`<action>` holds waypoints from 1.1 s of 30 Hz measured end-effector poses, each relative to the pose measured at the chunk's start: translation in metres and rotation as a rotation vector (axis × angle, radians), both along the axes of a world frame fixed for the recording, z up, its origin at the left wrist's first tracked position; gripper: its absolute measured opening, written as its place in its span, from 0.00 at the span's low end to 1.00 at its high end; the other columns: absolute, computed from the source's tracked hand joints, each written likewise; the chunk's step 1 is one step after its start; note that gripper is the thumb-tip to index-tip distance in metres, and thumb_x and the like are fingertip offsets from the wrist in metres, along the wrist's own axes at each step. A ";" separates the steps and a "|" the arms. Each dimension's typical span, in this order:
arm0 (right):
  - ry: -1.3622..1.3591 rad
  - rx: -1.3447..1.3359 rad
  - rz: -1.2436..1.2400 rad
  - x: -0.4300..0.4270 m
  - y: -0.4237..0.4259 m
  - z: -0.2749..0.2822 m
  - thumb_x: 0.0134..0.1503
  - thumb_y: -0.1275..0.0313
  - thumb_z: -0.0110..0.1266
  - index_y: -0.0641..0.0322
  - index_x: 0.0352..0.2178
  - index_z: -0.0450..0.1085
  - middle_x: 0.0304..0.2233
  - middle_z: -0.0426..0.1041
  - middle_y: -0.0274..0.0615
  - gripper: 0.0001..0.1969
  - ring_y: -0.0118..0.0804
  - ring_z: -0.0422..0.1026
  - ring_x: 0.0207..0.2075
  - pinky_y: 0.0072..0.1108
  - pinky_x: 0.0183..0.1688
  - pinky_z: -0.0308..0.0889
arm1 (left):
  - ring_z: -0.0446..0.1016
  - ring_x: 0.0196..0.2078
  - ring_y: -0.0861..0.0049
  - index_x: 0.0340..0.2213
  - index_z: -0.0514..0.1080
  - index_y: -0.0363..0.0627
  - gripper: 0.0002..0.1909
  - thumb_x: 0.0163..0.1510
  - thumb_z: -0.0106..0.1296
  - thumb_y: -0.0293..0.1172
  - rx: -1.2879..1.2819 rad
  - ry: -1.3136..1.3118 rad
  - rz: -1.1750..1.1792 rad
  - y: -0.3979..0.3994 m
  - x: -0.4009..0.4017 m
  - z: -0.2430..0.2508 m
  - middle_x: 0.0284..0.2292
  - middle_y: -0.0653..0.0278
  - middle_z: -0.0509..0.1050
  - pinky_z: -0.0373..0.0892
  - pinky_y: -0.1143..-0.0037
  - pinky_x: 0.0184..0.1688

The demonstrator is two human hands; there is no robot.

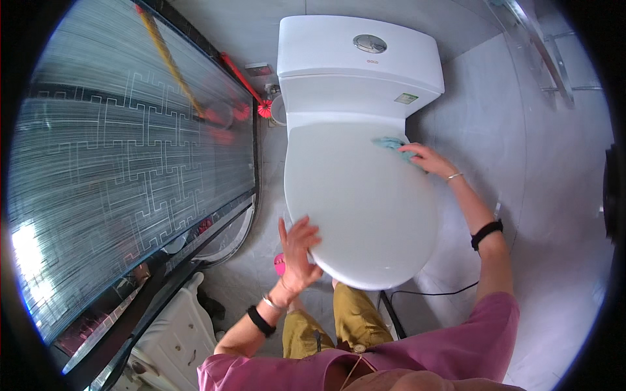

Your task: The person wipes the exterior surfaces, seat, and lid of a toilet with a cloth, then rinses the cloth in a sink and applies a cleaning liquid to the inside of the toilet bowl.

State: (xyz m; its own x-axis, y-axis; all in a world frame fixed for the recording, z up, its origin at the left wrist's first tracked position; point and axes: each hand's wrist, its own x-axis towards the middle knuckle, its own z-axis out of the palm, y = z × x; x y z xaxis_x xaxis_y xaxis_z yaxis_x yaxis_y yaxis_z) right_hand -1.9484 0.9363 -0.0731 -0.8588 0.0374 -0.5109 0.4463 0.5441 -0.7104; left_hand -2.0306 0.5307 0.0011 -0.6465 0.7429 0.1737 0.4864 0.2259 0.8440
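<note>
Before me stands a white toilet with its lid (362,205) down. My right hand (426,159) holds a light blue-green cloth (390,142) against the lid's right rear edge. Part of the cloth is hidden under the fingers. At the lid's front left edge is my left hand (299,251), its fingers spread and nothing in them. Whether it touches the lid I cannot tell. Behind the lid rises the cistern (327,49), with an oval chrome flush button (370,44) on top and a small green label (406,98) on its front.
A patterned glass shower screen (146,146) runs along the left. Beside the toilet a red brush (264,108) leans near a water valve (271,89). A white cabinet (171,337) stands lower left, a metal rack (543,54) hangs upper right. A black cable (435,293) crosses the floor.
</note>
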 end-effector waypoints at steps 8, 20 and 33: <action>-0.051 0.634 0.029 -0.087 0.018 -0.119 0.43 0.81 0.44 0.64 0.37 0.64 0.37 0.67 0.49 0.15 0.48 0.65 0.42 0.28 0.43 0.62 | 0.59 0.49 0.62 0.30 0.62 0.44 0.21 0.30 0.57 0.26 -0.226 0.033 0.090 -0.052 0.076 -0.072 0.36 0.60 0.64 0.41 0.48 0.53; 0.478 0.436 0.371 -0.266 -0.164 -0.145 0.43 0.78 0.45 0.62 0.24 0.69 0.25 0.70 0.46 0.06 0.47 0.70 0.30 0.31 0.34 0.65 | 0.61 0.47 0.60 0.30 0.64 0.43 0.18 0.33 0.54 0.21 -0.312 0.013 0.041 -0.060 0.079 -0.086 0.35 0.61 0.65 0.50 0.50 0.50; 0.271 0.724 0.267 -0.054 0.051 -0.133 0.44 0.77 0.45 0.57 0.33 0.69 0.36 0.68 0.40 0.12 0.39 0.66 0.38 0.24 0.42 0.62 | 0.60 0.49 0.65 0.32 0.66 0.46 0.19 0.34 0.49 0.17 -0.259 -0.059 0.088 -0.052 0.073 -0.065 0.35 0.65 0.65 0.47 0.55 0.53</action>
State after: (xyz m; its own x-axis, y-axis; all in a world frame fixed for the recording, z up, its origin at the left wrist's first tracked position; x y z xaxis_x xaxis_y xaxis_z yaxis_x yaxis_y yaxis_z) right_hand -2.0023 0.9875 -0.2064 -0.9758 0.0555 -0.2116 0.1002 0.9732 -0.2070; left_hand -1.9577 0.4790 -0.0640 -0.7137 0.6983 -0.0544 0.4074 0.4771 0.7787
